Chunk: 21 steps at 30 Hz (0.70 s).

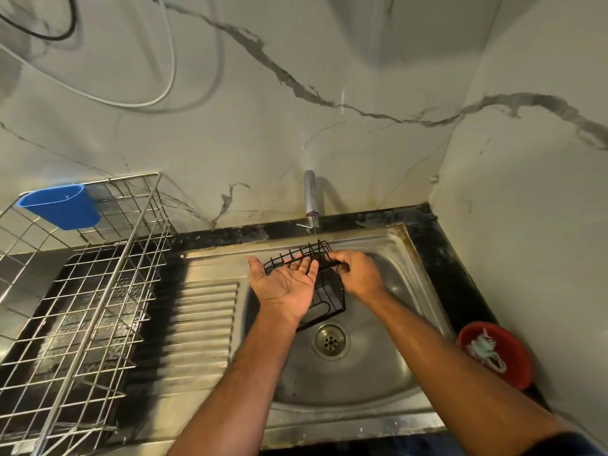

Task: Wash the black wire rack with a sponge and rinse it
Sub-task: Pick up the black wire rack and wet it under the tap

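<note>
At frame centre, under the tap [311,195], we judge the black wire rack [324,284] light, stiff and wet-slippery: our right hand [357,274] grips its rim, our left hand [286,284] lies flat-fingered against it.

1 head-worn wide-angle view, looking forward and steeply down from close above the sink [378,383], both forearms reaching in from the lower edge, tiled wall beyond the fingers [304,263]
</note>
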Each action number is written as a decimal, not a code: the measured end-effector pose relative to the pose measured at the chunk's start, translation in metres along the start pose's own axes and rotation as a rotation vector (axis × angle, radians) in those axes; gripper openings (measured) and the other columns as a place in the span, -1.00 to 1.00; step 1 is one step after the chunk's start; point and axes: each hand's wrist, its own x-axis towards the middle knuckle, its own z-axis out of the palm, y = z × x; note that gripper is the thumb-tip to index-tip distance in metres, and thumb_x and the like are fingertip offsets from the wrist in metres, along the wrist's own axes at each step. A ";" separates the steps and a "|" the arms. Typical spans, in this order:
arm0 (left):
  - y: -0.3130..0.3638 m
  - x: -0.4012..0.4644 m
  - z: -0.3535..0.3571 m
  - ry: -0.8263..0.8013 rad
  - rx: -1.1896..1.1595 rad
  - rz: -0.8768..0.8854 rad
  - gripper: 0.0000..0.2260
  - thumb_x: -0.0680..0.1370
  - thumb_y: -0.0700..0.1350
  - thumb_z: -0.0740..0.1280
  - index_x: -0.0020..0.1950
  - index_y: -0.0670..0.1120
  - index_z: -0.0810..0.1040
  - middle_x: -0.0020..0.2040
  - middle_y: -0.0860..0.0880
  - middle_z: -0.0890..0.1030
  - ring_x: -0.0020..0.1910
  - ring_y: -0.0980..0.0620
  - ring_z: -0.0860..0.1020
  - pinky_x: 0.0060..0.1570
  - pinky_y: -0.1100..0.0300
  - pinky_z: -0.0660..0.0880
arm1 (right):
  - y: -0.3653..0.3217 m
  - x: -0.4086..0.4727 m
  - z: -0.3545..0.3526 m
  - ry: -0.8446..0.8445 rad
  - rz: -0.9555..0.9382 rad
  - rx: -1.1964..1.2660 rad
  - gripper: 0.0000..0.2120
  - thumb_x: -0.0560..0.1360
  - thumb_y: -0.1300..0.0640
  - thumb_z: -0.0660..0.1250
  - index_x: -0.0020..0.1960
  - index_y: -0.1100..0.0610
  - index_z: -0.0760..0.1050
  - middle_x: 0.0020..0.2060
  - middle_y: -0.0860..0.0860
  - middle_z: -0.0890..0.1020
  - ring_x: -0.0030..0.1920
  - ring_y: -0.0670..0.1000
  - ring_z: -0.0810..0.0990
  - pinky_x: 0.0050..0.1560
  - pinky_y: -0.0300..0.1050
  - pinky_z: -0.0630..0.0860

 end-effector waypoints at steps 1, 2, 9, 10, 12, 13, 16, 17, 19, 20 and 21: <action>0.001 0.001 0.000 0.011 0.028 -0.001 -0.07 0.55 0.40 0.10 0.60 -0.32 0.02 0.59 -0.35 0.14 0.60 -0.26 0.11 0.58 -0.11 0.05 | 0.003 -0.003 -0.002 -0.016 0.009 0.011 -0.62 0.55 0.32 0.34 0.33 0.07 0.55 0.26 0.01 0.63 0.26 -0.03 0.59 0.31 -0.19 0.45; 0.000 0.003 -0.001 0.023 0.057 -0.004 -0.08 0.55 0.39 0.11 0.60 -0.32 0.05 0.57 -0.35 0.18 0.58 -0.27 0.15 0.58 -0.09 0.07 | 0.007 -0.007 -0.005 -0.040 0.024 0.031 -0.59 0.54 0.28 0.37 0.35 0.04 0.53 0.24 -0.01 0.63 0.25 -0.03 0.59 0.31 -0.11 0.48; -0.015 0.017 -0.002 0.111 0.390 -0.041 -0.29 0.62 0.28 0.12 0.46 -0.30 0.37 0.39 -0.31 0.49 0.40 -0.24 0.46 0.46 -0.04 0.27 | 0.031 -0.049 -0.037 0.022 0.108 0.075 -0.55 0.54 -0.01 0.42 0.39 0.04 0.49 0.23 -0.02 0.61 0.14 -0.04 0.61 0.22 -0.11 0.52; -0.019 0.017 -0.002 0.142 0.473 -0.047 -0.37 0.64 0.23 0.15 0.42 -0.29 0.41 0.34 -0.29 0.53 0.32 -0.22 0.52 0.42 -0.04 0.32 | 0.034 -0.055 -0.041 0.053 0.116 0.078 -0.59 0.56 -0.04 0.38 0.37 0.04 0.52 0.22 -0.04 0.61 0.15 -0.07 0.60 0.19 -0.20 0.50; -0.029 0.014 -0.001 0.220 0.696 -0.048 -0.61 0.67 0.10 0.18 0.22 -0.22 0.51 0.12 -0.24 0.62 0.06 -0.18 0.61 0.25 -0.02 0.43 | 0.039 -0.068 -0.049 0.103 0.120 0.053 -0.66 0.60 -0.07 0.31 0.31 0.04 0.56 0.12 -0.11 0.60 0.09 -0.15 0.56 0.03 -0.45 0.40; -0.034 0.009 -0.001 0.241 0.794 -0.053 -0.68 0.68 0.06 0.18 0.10 -0.19 0.52 -0.01 -0.22 0.62 -0.04 -0.16 0.62 0.16 -0.02 0.44 | 0.041 -0.074 -0.053 0.125 0.125 0.032 -0.68 0.61 -0.07 0.29 0.28 0.05 0.58 0.07 -0.13 0.59 0.05 -0.16 0.54 -0.04 -0.51 0.35; -0.049 0.002 -0.002 0.270 0.911 -0.052 -0.68 0.71 0.04 0.12 -0.08 -0.15 0.48 -0.28 -0.16 0.58 -0.26 -0.10 0.61 -0.13 0.02 0.56 | 0.048 -0.084 -0.059 0.163 0.140 0.028 -0.67 0.61 -0.12 0.26 0.21 0.05 0.61 0.07 -0.07 0.67 0.06 -0.08 0.61 0.08 -0.23 0.51; -0.052 0.000 -0.001 0.275 0.904 -0.041 -0.67 0.72 0.03 0.12 -0.12 -0.13 0.46 -0.38 -0.11 0.56 -0.39 -0.04 0.59 -0.29 0.08 0.59 | 0.050 -0.086 -0.059 0.172 0.157 0.032 -0.67 0.61 -0.13 0.25 0.21 0.03 0.62 0.08 -0.05 0.68 0.08 -0.06 0.62 0.14 -0.11 0.54; -0.053 -0.002 -0.002 0.273 0.919 0.019 -0.67 0.72 0.01 0.13 -0.17 -0.11 0.45 -0.48 -0.01 0.50 -0.57 0.09 0.47 -0.54 0.20 0.47 | 0.051 -0.093 -0.060 0.179 0.189 0.045 -0.67 0.61 -0.13 0.25 0.21 0.02 0.62 0.07 -0.05 0.69 0.09 -0.05 0.63 0.17 -0.02 0.55; -0.052 -0.002 -0.004 0.264 0.950 0.054 -0.69 0.71 0.00 0.16 -0.17 -0.10 0.46 -0.45 0.00 0.48 -0.57 0.10 0.43 -0.56 0.21 0.42 | 0.051 -0.096 -0.060 0.180 0.199 0.052 -0.67 0.61 -0.14 0.24 0.22 0.02 0.61 0.06 -0.05 0.69 0.08 -0.06 0.63 0.17 -0.01 0.56; -0.049 -0.004 -0.007 0.255 0.983 0.083 -0.71 0.70 0.00 0.18 -0.16 -0.09 0.47 -0.42 0.01 0.48 -0.54 0.10 0.41 -0.54 0.22 0.38 | 0.049 -0.099 -0.060 0.182 0.204 0.055 -0.67 0.61 -0.14 0.24 0.22 0.01 0.61 0.04 -0.06 0.69 0.07 -0.06 0.63 0.16 0.00 0.57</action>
